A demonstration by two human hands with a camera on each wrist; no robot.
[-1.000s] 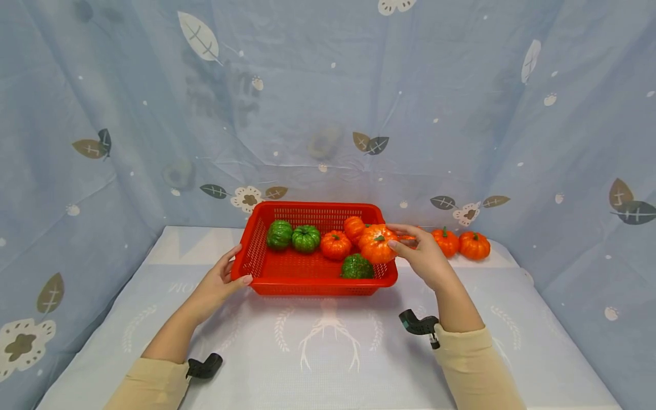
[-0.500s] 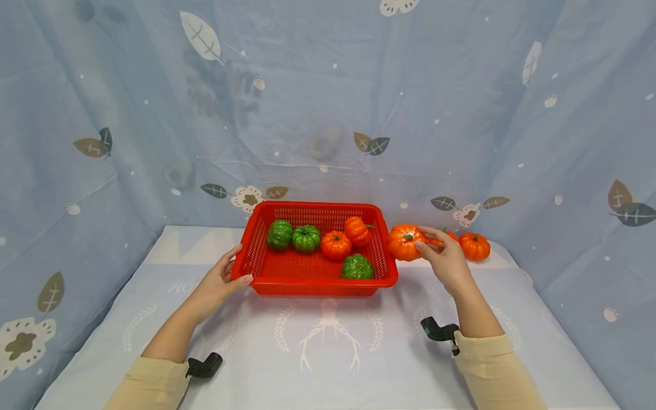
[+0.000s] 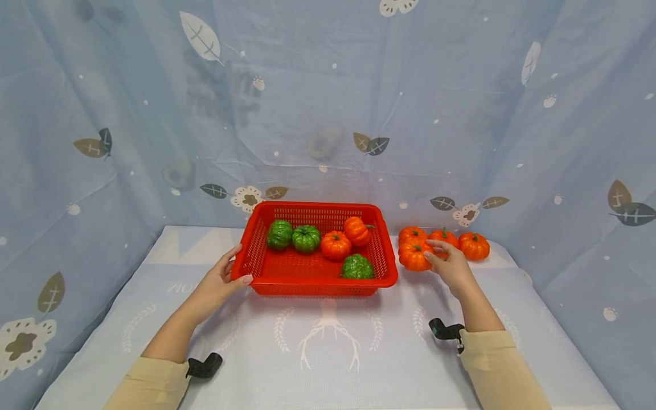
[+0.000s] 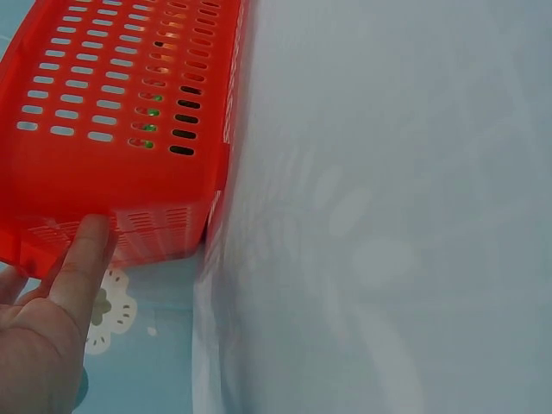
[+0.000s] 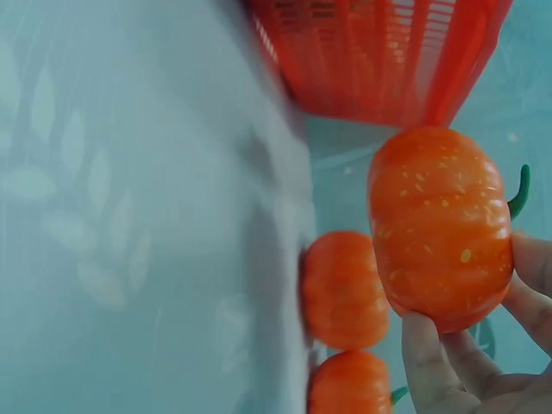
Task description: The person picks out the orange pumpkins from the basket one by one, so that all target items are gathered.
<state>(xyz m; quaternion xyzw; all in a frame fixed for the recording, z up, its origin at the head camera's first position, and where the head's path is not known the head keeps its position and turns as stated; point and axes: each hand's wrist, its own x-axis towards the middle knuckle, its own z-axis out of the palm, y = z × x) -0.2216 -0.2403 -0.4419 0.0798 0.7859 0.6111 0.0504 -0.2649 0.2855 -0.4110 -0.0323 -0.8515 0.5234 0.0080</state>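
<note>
An orange pumpkin [image 3: 414, 255] [image 5: 440, 228] is held by the fingertips of my right hand [image 3: 453, 272] [image 5: 483, 384], just right of the red basket [image 3: 302, 282] [image 4: 95, 172] [image 5: 362, 78]. Its green stem shows in the right wrist view. My left hand [image 3: 217, 287] [image 4: 47, 345] grips the basket's left end, thumb at the front corner and fingers along the left side. Inside the basket, two green pumpkins [image 3: 279, 235] [image 3: 306, 239] lie at the left, two orange ones [image 3: 335, 245] [image 3: 357, 231] toward the right, and a green one [image 3: 357, 267] at the front right.
Three orange pumpkins [image 3: 412, 233] [image 3: 443, 236] [image 3: 474, 246] stand in a row at the back right of the table, the leftmost partly behind the held one. Right behind the table hangs a blue patterned curtain [image 3: 328, 114].
My right hand has carried the orange pumpkin from over the basket's right end out to the right, then lower and nearer the front. My left hand and the basket have not moved.
</note>
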